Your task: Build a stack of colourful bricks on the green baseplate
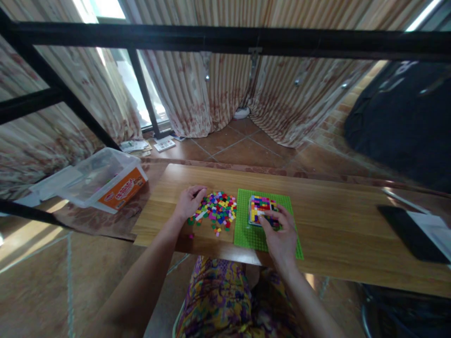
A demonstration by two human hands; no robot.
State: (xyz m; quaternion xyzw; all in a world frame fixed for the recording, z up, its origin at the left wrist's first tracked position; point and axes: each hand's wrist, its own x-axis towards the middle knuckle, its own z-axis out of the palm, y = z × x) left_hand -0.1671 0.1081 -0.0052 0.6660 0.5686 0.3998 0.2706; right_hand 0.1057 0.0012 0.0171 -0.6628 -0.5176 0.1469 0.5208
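Observation:
My right hand (283, 232) is over a block-shaped build of multicoloured toy bricks (259, 203), with thumb and index finger close together at a small white brick (260, 213) on its top. The fingers partly hide the build's right side. Under the build lies a green studded baseplate (244, 234). To its left, a loose pile of small coloured bricks (220, 209) spreads over the wooden table (331, 225). My left hand (189, 203) rests at the pile's left edge, its fingers loosely bent and apart. A longer white piece (201, 215) lies among the bricks near it.
A clear plastic bin (105, 176) with an orange label stands on the floor at the left. On the table's right end lie a black flat item (410, 232) and white paper (431, 230). A dark metal bar (225, 37) crosses the view ahead, before striped curtains (225, 89).

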